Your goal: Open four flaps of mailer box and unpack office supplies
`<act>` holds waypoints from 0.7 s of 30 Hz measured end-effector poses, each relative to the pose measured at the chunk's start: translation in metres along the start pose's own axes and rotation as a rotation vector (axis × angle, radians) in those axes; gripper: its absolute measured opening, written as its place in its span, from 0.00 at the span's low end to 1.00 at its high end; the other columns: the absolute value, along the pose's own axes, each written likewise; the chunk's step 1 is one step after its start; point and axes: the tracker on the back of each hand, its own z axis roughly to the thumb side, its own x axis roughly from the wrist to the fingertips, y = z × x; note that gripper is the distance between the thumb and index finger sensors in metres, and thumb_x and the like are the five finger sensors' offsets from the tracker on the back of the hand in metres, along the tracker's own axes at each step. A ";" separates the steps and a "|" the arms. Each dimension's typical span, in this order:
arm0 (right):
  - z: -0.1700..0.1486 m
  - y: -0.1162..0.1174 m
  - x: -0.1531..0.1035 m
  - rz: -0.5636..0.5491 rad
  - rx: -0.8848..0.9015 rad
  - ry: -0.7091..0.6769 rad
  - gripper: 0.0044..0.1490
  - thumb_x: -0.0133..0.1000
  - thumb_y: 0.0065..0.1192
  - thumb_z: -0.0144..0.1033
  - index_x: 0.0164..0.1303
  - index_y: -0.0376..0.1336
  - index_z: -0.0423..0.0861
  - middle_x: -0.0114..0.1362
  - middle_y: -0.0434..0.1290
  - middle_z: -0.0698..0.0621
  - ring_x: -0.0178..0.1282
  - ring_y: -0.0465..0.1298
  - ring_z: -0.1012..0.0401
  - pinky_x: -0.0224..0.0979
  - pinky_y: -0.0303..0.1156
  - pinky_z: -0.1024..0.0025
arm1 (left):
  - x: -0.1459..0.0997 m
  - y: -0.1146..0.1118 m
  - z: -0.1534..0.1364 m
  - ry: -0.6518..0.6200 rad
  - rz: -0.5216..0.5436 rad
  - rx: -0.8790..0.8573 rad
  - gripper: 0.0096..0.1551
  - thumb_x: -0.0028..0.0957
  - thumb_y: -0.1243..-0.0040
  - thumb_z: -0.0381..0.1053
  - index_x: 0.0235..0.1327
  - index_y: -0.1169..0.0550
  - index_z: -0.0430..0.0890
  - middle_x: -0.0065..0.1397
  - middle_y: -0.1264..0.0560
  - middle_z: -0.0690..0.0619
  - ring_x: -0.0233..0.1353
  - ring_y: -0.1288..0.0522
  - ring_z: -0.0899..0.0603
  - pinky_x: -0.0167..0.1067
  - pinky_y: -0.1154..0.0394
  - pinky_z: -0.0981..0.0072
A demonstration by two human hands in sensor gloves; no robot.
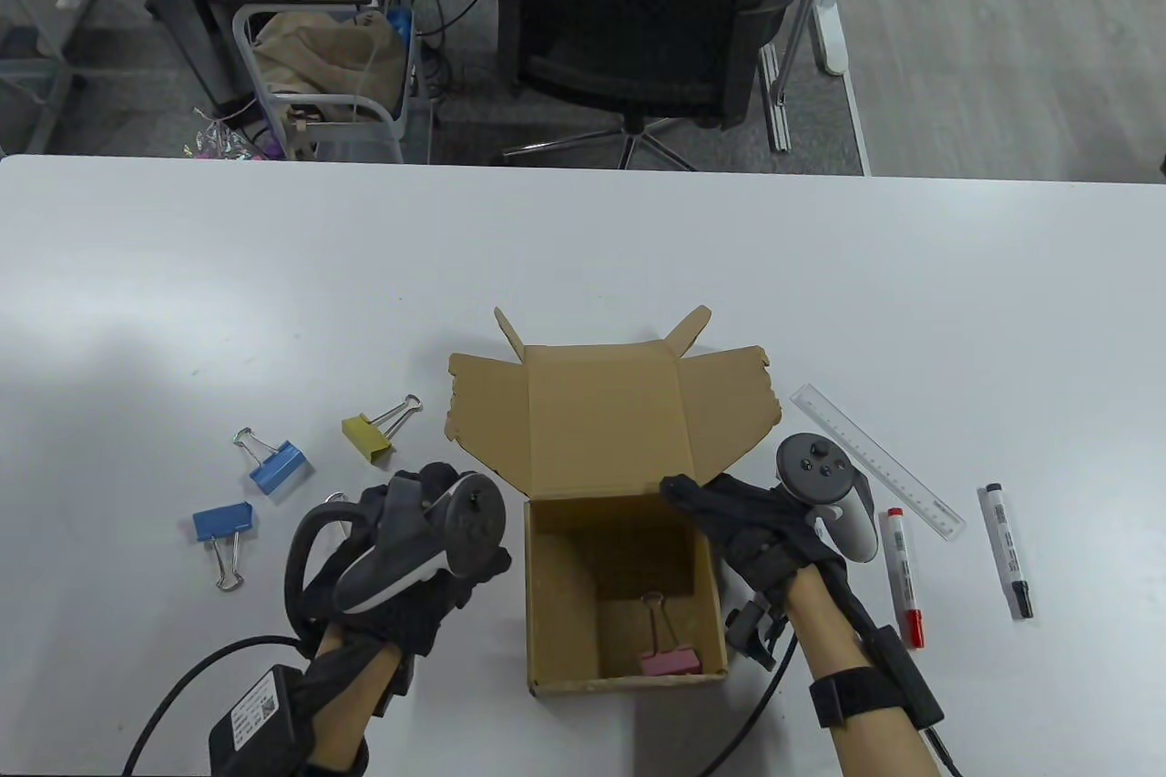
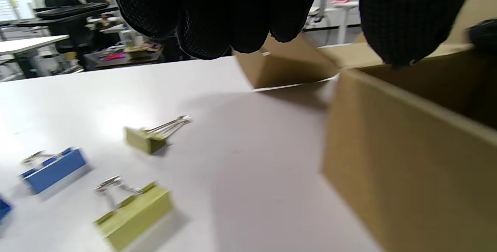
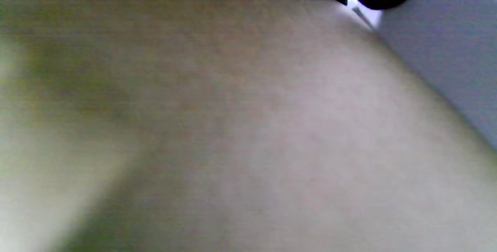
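The open box [image 1: 619, 577] stands near-centre on the table [image 1: 583, 267], a pink clip [image 1: 669, 659] inside. The left hand [image 1: 410, 549] hangs loosely curled, holding nothing, and hides a second yellow clip [image 2: 134, 215]. The right hand [image 1: 765, 531] rests on the box's right wall, its grip unclear; its wrist view is blurred cardboard.

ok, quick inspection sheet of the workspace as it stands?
Surface: white table, bare beyond the items.
Job's things: mailer box open, flaps folded back; pink binder clip inside. Out on its left: two blue binder clips, two yellow binder clips. On its right: clear ruler, red marker, black marker.
Clutter: nothing seen.
Grippers: left hand beside the box, holds nothing; right hand at the box's right rim, grip unclear.
Cables: black lead from the left wrist; one from the right.
Surroundings: office chair, cart, floor cables.
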 end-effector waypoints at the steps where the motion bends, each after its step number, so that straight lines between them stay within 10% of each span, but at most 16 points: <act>1: 0.000 0.000 0.000 -0.001 0.000 0.000 0.40 0.64 0.50 0.58 0.78 0.58 0.41 0.78 0.68 0.32 0.78 0.62 0.34 0.68 0.57 0.29 | -0.002 0.002 0.007 -0.025 0.005 -0.003 0.45 0.48 0.36 0.71 0.78 0.33 0.55 0.83 0.33 0.52 0.82 0.30 0.39 0.79 0.33 0.44; 21: 0.000 0.001 0.000 -0.006 0.001 -0.002 0.40 0.64 0.49 0.58 0.78 0.59 0.41 0.78 0.68 0.32 0.78 0.62 0.34 0.69 0.57 0.29 | 0.037 -0.060 0.123 -0.223 -0.372 -0.007 0.44 0.51 0.37 0.69 0.81 0.36 0.59 0.85 0.33 0.54 0.83 0.31 0.42 0.82 0.35 0.48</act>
